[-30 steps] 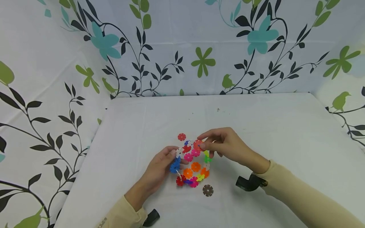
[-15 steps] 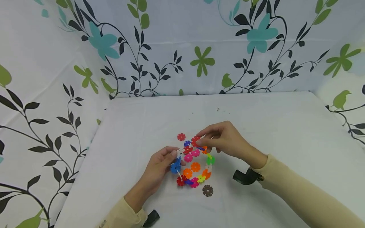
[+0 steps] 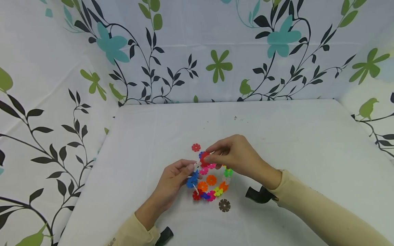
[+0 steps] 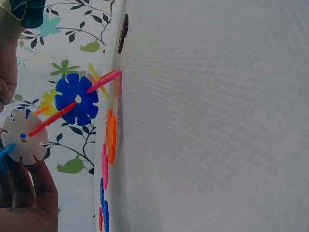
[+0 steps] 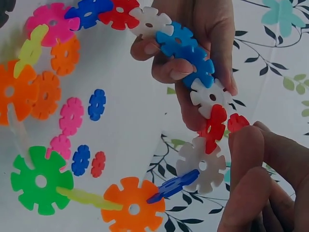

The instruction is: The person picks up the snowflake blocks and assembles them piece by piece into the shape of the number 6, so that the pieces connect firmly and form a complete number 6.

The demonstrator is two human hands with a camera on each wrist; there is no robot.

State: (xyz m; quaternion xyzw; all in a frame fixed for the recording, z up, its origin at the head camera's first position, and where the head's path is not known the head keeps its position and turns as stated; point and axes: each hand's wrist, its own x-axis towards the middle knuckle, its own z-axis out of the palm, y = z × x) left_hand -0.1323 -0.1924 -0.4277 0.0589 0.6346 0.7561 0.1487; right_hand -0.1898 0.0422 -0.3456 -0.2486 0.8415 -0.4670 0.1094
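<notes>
A ring-like chain of slotted, flower-shaped plastic discs in many colours hangs between the two hands. In the head view, my left hand (image 3: 173, 179) grips its left side, around the white disc (image 3: 198, 166) and blue discs (image 3: 192, 181). My right hand (image 3: 237, 155) pinches a red disc (image 3: 204, 159) between thumb and fingers, close to the left fingertips. In the right wrist view, a red disc (image 5: 215, 129) stands between a white disc (image 5: 211, 97) and a larger white disc (image 5: 202, 165). Right fingertips partly cover another red piece (image 5: 237, 122); whether the slots are engaged I cannot tell.
Loose discs lie on the white table (image 3: 147, 136): a red disc (image 3: 196, 147) behind, a brown disc (image 3: 224, 205) in front, orange discs (image 3: 211, 180) and pink discs (image 3: 204, 171) between. A leaf-patterned cloth (image 3: 184, 68) hangs behind the table.
My right hand rose slightly, then came left and down with the red disc, bringing it closer to my left hand. The left hand has barely shifted to the right.
</notes>
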